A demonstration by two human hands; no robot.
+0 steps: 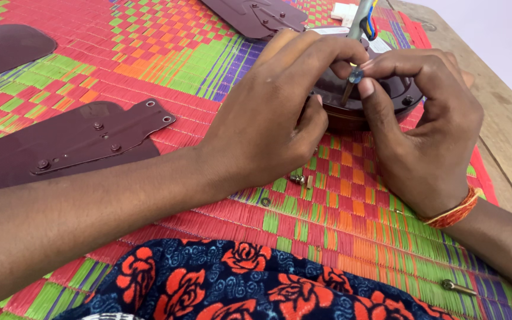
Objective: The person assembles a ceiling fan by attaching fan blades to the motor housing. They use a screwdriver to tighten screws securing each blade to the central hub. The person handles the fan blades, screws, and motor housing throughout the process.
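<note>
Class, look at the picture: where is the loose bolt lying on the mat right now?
The loose bolt lies at the lower right of the head view, on the woven mat, just below the right hand's wrist.

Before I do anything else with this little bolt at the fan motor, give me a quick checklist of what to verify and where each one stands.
1. Bolt held: ok, pinched between fingertips of the left hand and right hand.
2. Bolt tip lined up with a hole in the motor housing: cannot tell, the fingers hide it.
3. Housing steady on the woven mat: ok, it sits flat under both hands.
4. Spare hardware within reach: ok, small screws lie below the left hand, and another bolt sits near the right forearm.
5. Wires out of the way: ok, they rise above the fingers.
6. Fan blade clear of the hands: ok, it lies apart.
</note>
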